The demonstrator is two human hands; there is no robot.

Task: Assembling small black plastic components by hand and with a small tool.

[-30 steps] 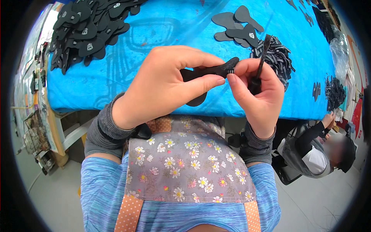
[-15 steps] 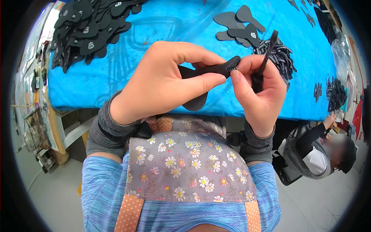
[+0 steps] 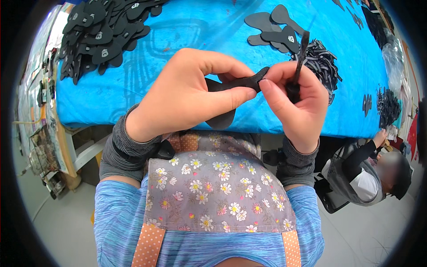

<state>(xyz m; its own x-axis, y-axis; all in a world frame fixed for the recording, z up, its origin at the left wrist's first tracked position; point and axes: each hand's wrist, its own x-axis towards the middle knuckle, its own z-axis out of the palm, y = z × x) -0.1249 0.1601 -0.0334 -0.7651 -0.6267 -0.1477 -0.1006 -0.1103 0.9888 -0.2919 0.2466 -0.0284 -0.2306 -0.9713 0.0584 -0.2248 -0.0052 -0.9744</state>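
Observation:
In front of me, over the table's near edge, my left hand (image 3: 195,91) pinches a black, flat, paddle-shaped pad (image 3: 221,119) between thumb and fingers. Its narrow end (image 3: 262,75) sticks out past my fingertips towards the right. My right hand (image 3: 296,100) is closed, its thumb and forefinger tips touching that narrow end. A slim dark tool with a flattened tip (image 3: 304,42) rests in the same hand, tip upward. Whatever small piece lies under the right fingertips is hidden.
A blue-covered table (image 3: 187,40) carries a big heap of similar black pads (image 3: 100,38) at left. A few pads (image 3: 271,26) lie far right of centre, beside a pile of small ribbed strips (image 3: 322,62). Another person (image 3: 362,173) sits at the right.
My right hand and the pad's narrow end have shifted slightly left. The ribbed strip seen between the fingertips is now hidden; the tool stands more upright.

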